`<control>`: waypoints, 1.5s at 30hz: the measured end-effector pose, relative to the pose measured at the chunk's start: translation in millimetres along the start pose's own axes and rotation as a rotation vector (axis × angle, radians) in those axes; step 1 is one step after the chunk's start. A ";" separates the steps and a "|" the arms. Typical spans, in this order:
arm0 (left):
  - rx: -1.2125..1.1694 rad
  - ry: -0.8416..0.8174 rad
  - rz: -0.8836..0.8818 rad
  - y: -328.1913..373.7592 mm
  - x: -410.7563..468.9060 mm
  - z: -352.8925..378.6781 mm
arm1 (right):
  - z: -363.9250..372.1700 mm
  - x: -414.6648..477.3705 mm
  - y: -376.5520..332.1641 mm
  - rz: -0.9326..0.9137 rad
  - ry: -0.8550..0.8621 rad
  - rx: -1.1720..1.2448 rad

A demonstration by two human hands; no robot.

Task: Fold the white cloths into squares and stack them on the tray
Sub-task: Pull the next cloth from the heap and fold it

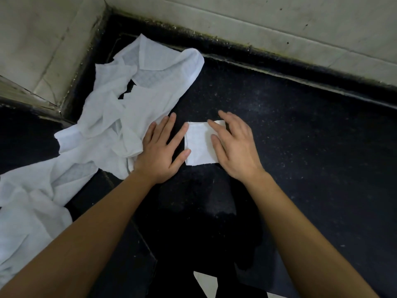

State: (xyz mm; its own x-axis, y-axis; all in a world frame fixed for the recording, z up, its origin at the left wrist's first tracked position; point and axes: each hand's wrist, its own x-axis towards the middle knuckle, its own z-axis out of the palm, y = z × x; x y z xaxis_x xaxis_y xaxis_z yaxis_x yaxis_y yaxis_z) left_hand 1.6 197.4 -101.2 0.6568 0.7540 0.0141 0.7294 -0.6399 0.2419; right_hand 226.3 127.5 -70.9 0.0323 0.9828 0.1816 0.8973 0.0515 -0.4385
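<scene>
A: Entry 1, folded cloth (200, 144). Where does it lie?

B: Flat on the dark slab (311, 147), mid-scene, between the two hands. It is small, white and near-square. A hem seam shows along its top and left edges. Its far right corner peeks out beyond the right fingers.

A: Left hand (163, 151)?

B: Palm down, fingers straight and spread, holding nothing. The forefinger tip and thumb tip touch the cloth's left edge. The little-finger side lies over the rim of the pile (133, 100).

A: Right hand (233, 145)?

B: Also palm down, fingers extended with a slight bend. They rest on the cloth's right half and hide that edge. No pinch is visible and nothing is gripped. Whether it presses hard or only rests, I cannot tell.

A: The pile?

B: Loose white cloths, crumpled, some thin enough that a check weave shows. They run from the slab's far corner down to the near left. The pile sits near the folded cloth, with the left hand between the two.

A: Surroundings?

B: A pale tiled wall (279, 24) stands on two sides, meeting at a corner behind the pile. Dark grime lines the joint. A raised lip (300, 80) runs along the slab's far side. A pale sliver (204, 283) shows at the bottom edge, too little of it to name.
</scene>
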 end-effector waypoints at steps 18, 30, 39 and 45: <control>0.099 -0.047 -0.127 4.6 14.1 5.2 | 27.1 9.2 5.4 0.116 -0.412 -0.290; 0.090 -0.090 -0.095 3.9 12.3 0.5 | 2.1 -6.9 -3.5 0.612 -0.057 -0.049; 0.120 -0.157 -0.070 2.0 11.6 4.3 | -7.4 15.2 -21.2 0.869 -0.251 0.474; -0.336 -0.158 -0.331 23.3 6.0 -27.9 | -51.5 12.5 -28.9 1.112 -0.106 1.091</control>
State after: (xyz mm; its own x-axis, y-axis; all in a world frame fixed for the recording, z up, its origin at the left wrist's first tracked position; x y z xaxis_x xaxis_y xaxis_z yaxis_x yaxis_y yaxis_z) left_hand 17.2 191.2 -68.5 0.4403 0.8601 -0.2576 0.8190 -0.2672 0.5077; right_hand 223.4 129.1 -10.6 0.3657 0.6183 -0.6956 -0.2987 -0.6299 -0.7169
